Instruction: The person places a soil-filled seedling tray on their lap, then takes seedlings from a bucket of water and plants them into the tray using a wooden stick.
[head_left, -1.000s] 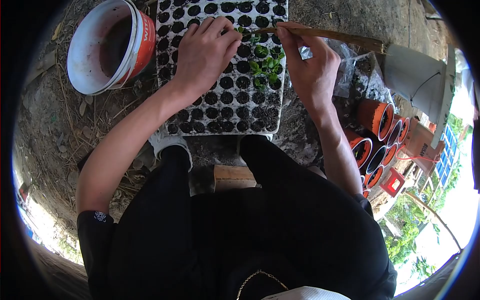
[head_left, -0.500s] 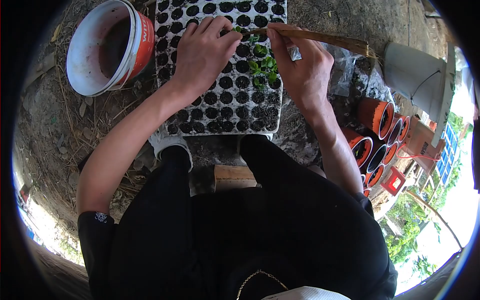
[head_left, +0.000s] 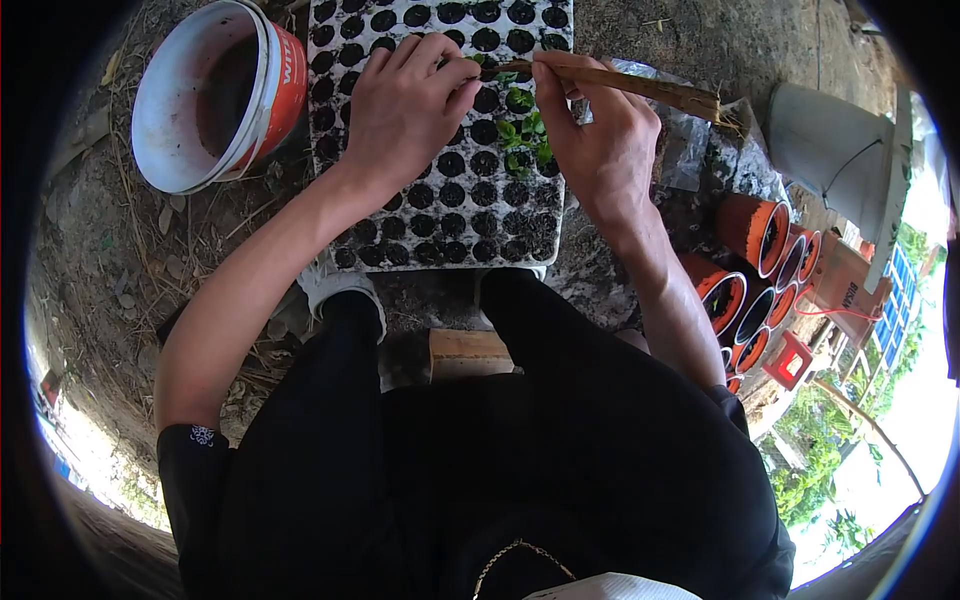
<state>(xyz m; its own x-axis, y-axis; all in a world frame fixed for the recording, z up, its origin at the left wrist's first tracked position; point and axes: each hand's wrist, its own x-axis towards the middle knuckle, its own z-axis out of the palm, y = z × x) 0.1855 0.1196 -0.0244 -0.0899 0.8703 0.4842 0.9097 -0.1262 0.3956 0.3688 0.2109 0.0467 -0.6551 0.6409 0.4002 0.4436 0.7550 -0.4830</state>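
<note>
A white seedling tray [head_left: 500, 262] with rows of soil-filled cells lies in front of me. My left hand [head_left: 405, 105] is over its middle, thumb and forefinger pinched together; what they hold is hidden. My right hand [head_left: 605, 140] grips a flat brown wooden stick [head_left: 640, 88], which slants across the tray's right edge. Its thin tip reaches close to my left fingertips, at a cell with a small green leaf. Several green seedlings [head_left: 530, 135] stand in cells between my hands.
At the left a white and red bucket [head_left: 180, 95] lies tilted on the ground. To the right are crumpled clear plastic [head_left: 690, 150], a grey container [head_left: 825, 145] and several orange pots [head_left: 745, 235]. A wooden block [head_left: 465, 352] lies between my feet.
My right hand has shifted slightly left, and the stick's wide end has moved left and a little down. My left hand stays pinched at nearly the same spot.
</note>
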